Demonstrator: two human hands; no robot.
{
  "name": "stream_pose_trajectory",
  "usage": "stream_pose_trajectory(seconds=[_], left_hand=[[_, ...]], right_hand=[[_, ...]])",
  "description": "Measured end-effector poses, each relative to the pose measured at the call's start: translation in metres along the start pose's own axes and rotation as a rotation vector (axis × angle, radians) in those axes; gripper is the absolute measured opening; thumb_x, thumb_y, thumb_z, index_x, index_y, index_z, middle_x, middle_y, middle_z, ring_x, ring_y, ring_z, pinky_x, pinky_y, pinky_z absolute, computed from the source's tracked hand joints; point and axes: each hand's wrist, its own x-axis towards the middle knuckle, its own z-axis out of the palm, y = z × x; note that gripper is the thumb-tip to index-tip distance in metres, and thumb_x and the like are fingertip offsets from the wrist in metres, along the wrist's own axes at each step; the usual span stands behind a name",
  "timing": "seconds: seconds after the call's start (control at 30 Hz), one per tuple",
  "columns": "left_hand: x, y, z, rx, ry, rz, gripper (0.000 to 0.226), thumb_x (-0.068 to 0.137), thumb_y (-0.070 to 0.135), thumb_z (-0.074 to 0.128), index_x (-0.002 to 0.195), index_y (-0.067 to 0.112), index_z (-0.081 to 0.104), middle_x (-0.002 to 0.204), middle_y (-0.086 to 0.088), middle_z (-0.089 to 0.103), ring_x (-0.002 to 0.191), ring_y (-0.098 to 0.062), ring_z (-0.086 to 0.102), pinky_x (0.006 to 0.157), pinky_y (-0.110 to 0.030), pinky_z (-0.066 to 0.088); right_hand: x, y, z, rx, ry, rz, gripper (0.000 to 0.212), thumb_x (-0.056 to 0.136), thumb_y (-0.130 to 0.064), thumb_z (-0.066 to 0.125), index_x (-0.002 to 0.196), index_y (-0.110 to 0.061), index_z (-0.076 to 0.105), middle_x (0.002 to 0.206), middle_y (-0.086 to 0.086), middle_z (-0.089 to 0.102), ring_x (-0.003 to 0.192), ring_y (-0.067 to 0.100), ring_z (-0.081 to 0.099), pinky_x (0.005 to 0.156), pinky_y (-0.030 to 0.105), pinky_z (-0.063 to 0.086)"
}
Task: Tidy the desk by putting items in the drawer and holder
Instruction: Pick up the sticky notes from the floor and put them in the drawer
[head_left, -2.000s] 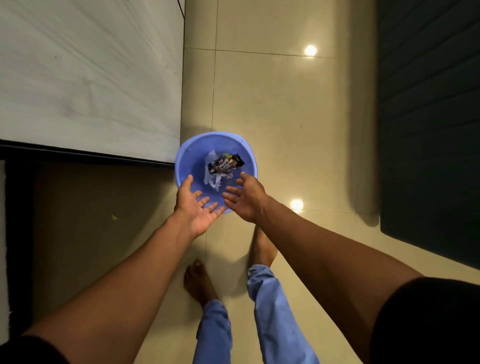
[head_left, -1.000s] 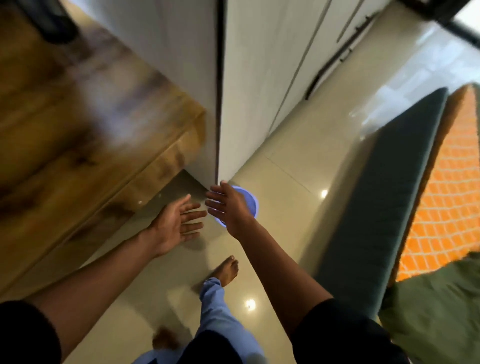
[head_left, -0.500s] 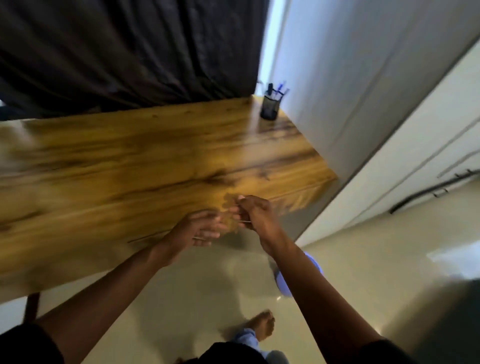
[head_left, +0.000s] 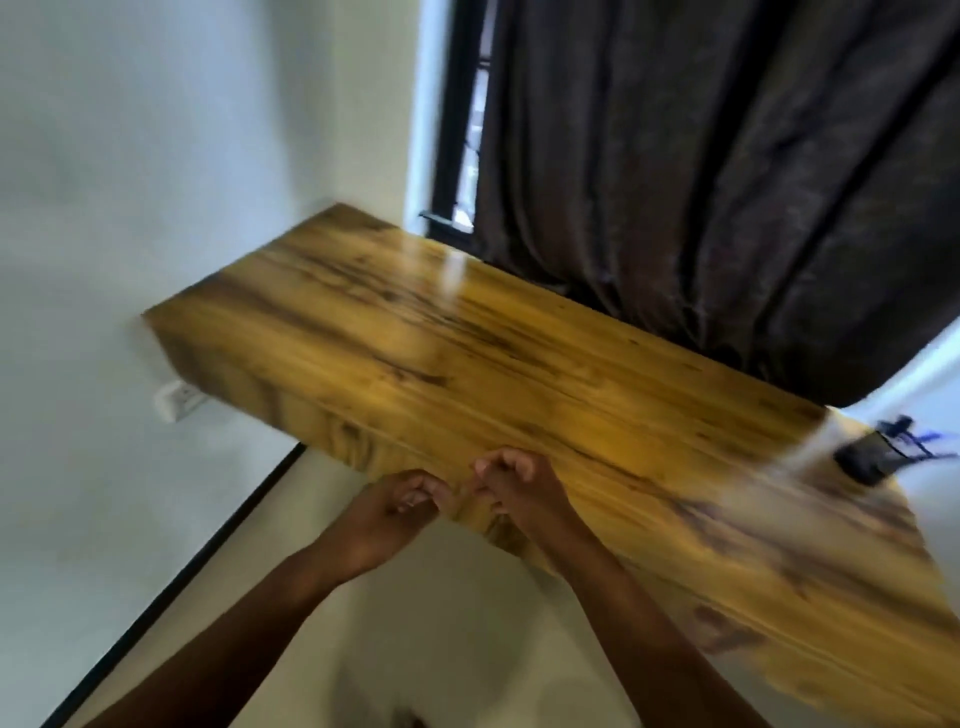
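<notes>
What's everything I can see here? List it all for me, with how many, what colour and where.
Desk: one, yellow-brown wood grain, centre, running against the wall and window.
Pen holder: one, black, on the desk's far right end, blurred, with blue pens in it.
Curtain: one, dark grey-brown, behind the desk, upper right.
Wall socket: one, white, on the wall under the desk's left end.
Floor: pale beige, below.
Left hand: one, fingers curled, at the desk's front edge.
Right hand: one, fingers curled, beside the left.
</notes>
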Motion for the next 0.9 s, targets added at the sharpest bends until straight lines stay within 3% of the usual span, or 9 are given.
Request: stream_pose_trajectory(seconds=[0.13, 0.2, 0.27, 0.33, 0.47, 0.6, 0.77, 0.9], left_hand=[[-0.037, -0.028, -0.024, -0.065, 0.196, -0.142, 0.018, 0.092, 0.034, 0.063, 0.107, 0.033, 0.074, 0.102, 0.019, 0.075, 0.099, 0.001, 0.069, 0.094, -0.028, 0.054], [-0.060, -0.043, -0.029, -0.126, 0.295, -0.206, 0.035, 0.078, 0.050, 0.058, 0.105, 0.034, 0.074, 0.101, 0.017, 0.075, 0.097, -0.002, 0.069, 0.094, -0.031, 0.055], [-0.086, -0.060, -0.032, -0.179, 0.394, -0.274, 0.044, 0.071, 0.055, 0.053, 0.104, 0.034, 0.073, 0.099, 0.016, 0.075, 0.094, -0.005, 0.068, 0.091, -0.032, 0.055], [-0.109, -0.074, -0.031, -0.197, 0.467, -0.330, 0.039, 0.075, 0.050, 0.054, 0.105, 0.033, 0.073, 0.097, 0.013, 0.076, 0.091, -0.008, 0.069, 0.082, -0.029, 0.054], [-0.152, -0.105, -0.023, -0.263, 0.645, -0.486, 0.019, 0.099, 0.021, 0.056, 0.107, 0.027, 0.072, 0.098, 0.007, 0.077, 0.088, -0.013, 0.070, 0.072, -0.020, 0.048], [-0.188, -0.137, -0.019, -0.356, 0.776, -0.590, 0.017, 0.101, 0.019, 0.057, 0.106, 0.025, 0.072, 0.096, 0.004, 0.078, 0.084, -0.013, 0.067, 0.070, -0.022, 0.049], [-0.220, -0.171, -0.020, -0.496, 0.907, -0.688, 0.017, 0.101, 0.020, 0.057, 0.109, 0.022, 0.071, 0.099, 0.001, 0.077, 0.086, -0.015, 0.066, 0.072, -0.029, 0.049], [-0.242, -0.201, -0.030, -0.536, 0.958, -0.758, 0.017, 0.101, 0.017, 0.056, 0.107, 0.022, 0.071, 0.099, 0.001, 0.077, 0.085, -0.014, 0.067, 0.071, -0.026, 0.049]], right_hand=[[0.026, -0.012, 0.050, -0.094, -0.209, -0.062, 0.015, 0.095, -0.026, 0.064, 0.096, -0.015, 0.074, 0.089, 0.001, 0.078, 0.082, 0.017, 0.073, 0.069, 0.028, 0.055], [0.033, -0.017, 0.075, -0.120, -0.319, -0.080, 0.012, 0.099, -0.021, 0.061, 0.098, -0.020, 0.073, 0.089, -0.005, 0.077, 0.082, 0.010, 0.072, 0.065, 0.017, 0.050], [0.038, -0.022, 0.102, -0.171, -0.451, -0.101, 0.015, 0.101, -0.019, 0.058, 0.098, -0.026, 0.071, 0.090, -0.009, 0.077, 0.086, 0.009, 0.073, 0.067, 0.014, 0.050], [0.040, -0.022, 0.130, -0.212, -0.568, -0.116, 0.015, 0.101, -0.021, 0.060, 0.095, -0.028, 0.071, 0.091, -0.007, 0.078, 0.088, 0.011, 0.075, 0.071, 0.018, 0.052], [0.035, -0.017, 0.184, -0.304, -0.766, -0.185, 0.012, 0.097, -0.025, 0.062, 0.096, -0.025, 0.074, 0.092, -0.006, 0.078, 0.084, 0.011, 0.074, 0.074, 0.023, 0.053], [0.023, -0.014, 0.233, -0.376, -0.920, -0.216, 0.014, 0.094, -0.027, 0.066, 0.104, -0.021, 0.074, 0.094, -0.005, 0.077, 0.084, 0.012, 0.074, 0.075, 0.023, 0.053], [0.013, -0.004, 0.302, -0.505, -1.029, -0.253, 0.010, 0.093, -0.026, 0.066, 0.099, -0.024, 0.075, 0.099, -0.006, 0.076, 0.087, 0.010, 0.073, 0.073, 0.025, 0.054], [0.006, 0.013, 0.362, -0.632, -1.093, -0.288, 0.008, 0.093, -0.026, 0.068, 0.096, -0.022, 0.074, 0.106, -0.004, 0.075, 0.099, 0.014, 0.071, 0.085, 0.035, 0.062]])
